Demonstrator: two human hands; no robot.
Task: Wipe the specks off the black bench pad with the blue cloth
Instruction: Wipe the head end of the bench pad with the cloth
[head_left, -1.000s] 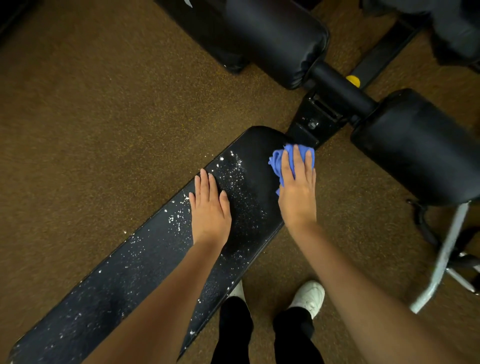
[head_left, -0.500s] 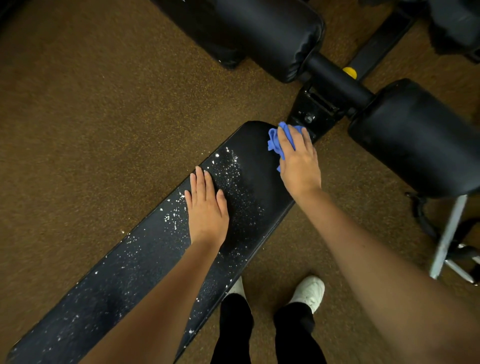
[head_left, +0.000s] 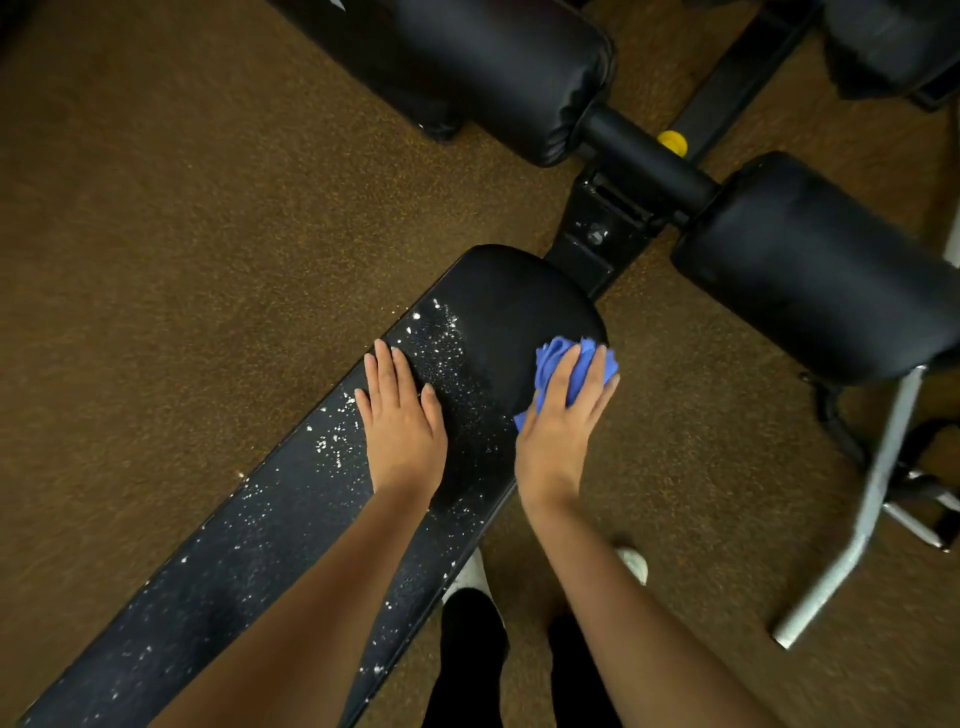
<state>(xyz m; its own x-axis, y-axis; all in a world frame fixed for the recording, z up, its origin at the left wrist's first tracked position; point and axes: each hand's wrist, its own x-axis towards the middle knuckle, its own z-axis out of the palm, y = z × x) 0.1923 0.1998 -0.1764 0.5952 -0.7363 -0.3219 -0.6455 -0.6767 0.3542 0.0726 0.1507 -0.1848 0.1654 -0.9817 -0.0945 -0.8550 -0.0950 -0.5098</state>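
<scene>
The blue cloth is pressed flat-fingered by the right hand at the black bench pad's right edge, the open left hand braced mid-pad; firm overlapping strokes toward the specks are best.

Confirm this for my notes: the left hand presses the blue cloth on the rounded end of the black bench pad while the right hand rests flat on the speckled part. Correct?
Not quite: the hands are swapped. In the head view the right hand presses the blue cloth on the rounded end of the black bench pad, while the left hand rests flat on the speckled part.

Head-worn camera looks steeply down, close over the bench pad.
</scene>
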